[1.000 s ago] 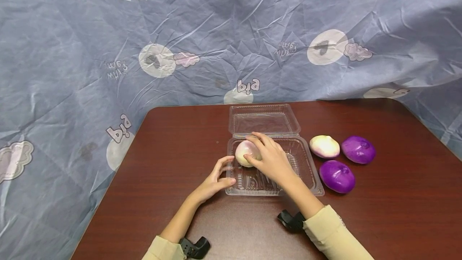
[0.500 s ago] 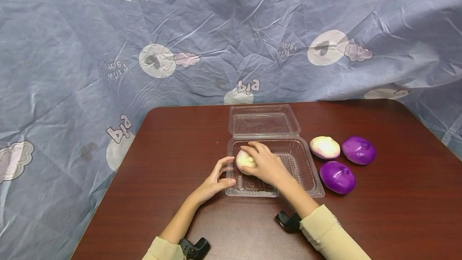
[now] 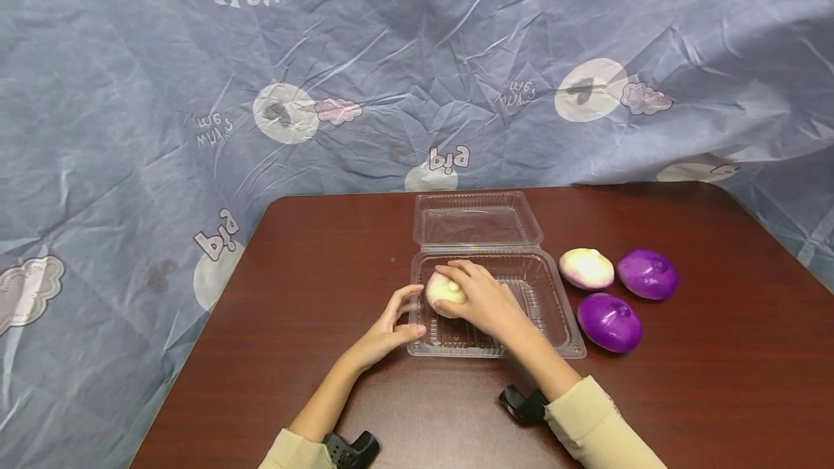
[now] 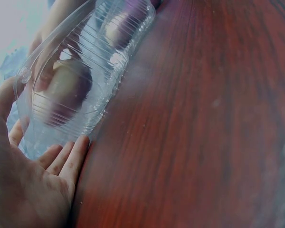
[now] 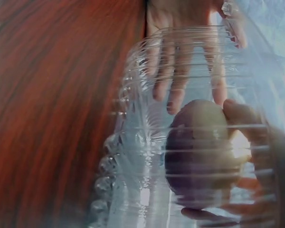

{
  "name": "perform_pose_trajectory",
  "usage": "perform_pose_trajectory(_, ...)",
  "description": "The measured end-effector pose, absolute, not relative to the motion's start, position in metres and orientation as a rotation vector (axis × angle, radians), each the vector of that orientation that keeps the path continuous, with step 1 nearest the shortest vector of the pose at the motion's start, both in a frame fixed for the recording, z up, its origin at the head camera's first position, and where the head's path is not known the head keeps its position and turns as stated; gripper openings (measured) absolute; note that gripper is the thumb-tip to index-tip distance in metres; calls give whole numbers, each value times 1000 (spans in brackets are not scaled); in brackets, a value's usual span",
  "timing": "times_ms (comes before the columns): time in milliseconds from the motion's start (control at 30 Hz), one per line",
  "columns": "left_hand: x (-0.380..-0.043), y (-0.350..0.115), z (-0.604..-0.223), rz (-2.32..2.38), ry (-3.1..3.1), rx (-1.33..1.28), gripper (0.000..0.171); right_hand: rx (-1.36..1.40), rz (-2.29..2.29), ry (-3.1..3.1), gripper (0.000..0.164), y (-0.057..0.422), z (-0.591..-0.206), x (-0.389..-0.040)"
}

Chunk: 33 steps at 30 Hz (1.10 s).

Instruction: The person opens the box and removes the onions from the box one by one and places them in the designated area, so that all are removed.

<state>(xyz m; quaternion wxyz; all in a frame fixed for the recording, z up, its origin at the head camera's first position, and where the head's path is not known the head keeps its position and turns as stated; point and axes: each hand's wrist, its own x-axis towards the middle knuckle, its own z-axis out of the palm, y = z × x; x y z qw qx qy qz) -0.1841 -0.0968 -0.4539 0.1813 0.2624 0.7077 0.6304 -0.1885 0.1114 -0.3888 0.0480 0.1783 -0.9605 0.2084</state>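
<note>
In the head view my right hand (image 3: 485, 299) grips a turnip (image 3: 444, 295), white on top with a purple tint at its edge. It is in the left part of a clear plastic clamshell box (image 3: 544, 284), whose lid is folded back. Through the box wall, the right wrist view shows the turnip (image 5: 194, 152) with fingers around its side. My left hand (image 3: 389, 328) rests at the box's left side, fingers fairly straight. In the left wrist view the left hand's fingertips (image 4: 78, 147) touch the lower outer wall. Whether the turnip touches the box floor is hidden.
Right of the box lie a turnip (image 3: 586, 268) with its white side up and two turnips (image 3: 648, 274) with their purple sides up. The brown table (image 3: 313, 259) ends at a printed grey-blue cloth (image 3: 365, 56).
The right hand has lowered the turnip and brought it slightly nearer, and the turnip has turned so its pale tip shows. The left hand and the other turnips stay put.
</note>
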Motion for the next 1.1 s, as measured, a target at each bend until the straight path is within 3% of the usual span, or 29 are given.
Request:
perform_pose_trajectory(467,-172,-95,-425,1780,1984,752,66,474,615,-2827,56,126,-378,-178)
perform_pose_trajectory(1100,-184,-98,-455,1799,1986,769,66,397,634,-2754,56,162,-365,-160)
